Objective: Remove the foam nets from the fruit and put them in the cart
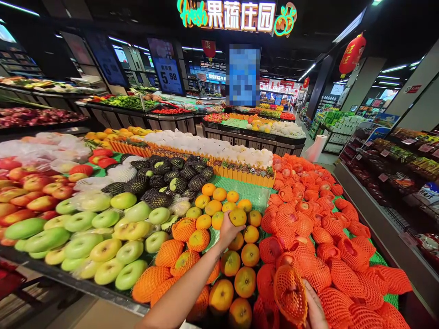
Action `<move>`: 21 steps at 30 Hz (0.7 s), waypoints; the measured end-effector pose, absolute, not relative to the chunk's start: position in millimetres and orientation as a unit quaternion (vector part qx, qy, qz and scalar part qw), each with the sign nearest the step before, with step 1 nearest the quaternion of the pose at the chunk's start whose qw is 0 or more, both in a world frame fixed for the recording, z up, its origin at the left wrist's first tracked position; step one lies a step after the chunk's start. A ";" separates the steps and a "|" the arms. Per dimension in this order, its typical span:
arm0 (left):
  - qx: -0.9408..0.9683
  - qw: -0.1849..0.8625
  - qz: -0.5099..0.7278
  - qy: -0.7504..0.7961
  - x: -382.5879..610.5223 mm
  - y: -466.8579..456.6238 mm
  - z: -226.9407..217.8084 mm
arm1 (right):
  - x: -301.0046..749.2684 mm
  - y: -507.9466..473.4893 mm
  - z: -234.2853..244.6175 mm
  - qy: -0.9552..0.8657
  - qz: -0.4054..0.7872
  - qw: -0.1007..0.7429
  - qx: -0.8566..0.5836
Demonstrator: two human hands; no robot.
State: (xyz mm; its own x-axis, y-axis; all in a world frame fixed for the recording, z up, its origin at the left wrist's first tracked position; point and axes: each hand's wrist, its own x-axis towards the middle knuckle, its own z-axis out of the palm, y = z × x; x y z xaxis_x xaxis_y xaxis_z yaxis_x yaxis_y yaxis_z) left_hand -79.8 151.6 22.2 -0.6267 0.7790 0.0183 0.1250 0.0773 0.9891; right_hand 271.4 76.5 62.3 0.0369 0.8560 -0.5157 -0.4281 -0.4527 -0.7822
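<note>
My left hand (pixel 229 230) reaches out over a pile of oranges and its fingers close around one orange (pixel 238 217) near the middle of the display. My right hand (pixel 313 307) is at the lower edge, fingers wrapped on an orange foam net sleeve (pixel 290 292) that seems to hold a fruit. More bare oranges (pixel 244 281) lie between my two hands. Oranges in net sleeves (pixel 183 262) sit just left of my left forearm.
Green apples (pixel 103 249) fill the left front, red apples (pixel 30 192) further left. Dark avocados (pixel 171 176) and white-netted fruit (pixel 212 146) lie behind. Netted red fruit (pixel 322 228) covers the right side. An aisle with shelves (pixel 404 183) runs right.
</note>
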 end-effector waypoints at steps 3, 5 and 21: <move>0.367 0.280 0.549 0.697 -81.3 157.1 9.1 | 270.8 80.9 57.4 -0.170 0.672 0.463 -0.553; 0.378 0.282 0.535 0.701 -83.0 161.6 1.1 | 272.3 83.2 53.0 -0.166 0.671 0.465 -0.553; 0.427 0.268 0.493 0.709 -98.7 167.3 -26.4 | 263.2 86.0 49.2 -0.175 0.683 0.456 -0.544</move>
State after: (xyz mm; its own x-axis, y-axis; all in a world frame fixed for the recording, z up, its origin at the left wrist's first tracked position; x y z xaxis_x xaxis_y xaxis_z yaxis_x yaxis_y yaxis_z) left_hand -98.7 167.3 -26.4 -0.4920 0.8696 0.0413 0.3416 0.1493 0.9279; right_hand 263.2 86.0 49.2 0.0065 0.8123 -0.5832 -0.4318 -0.5238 -0.7343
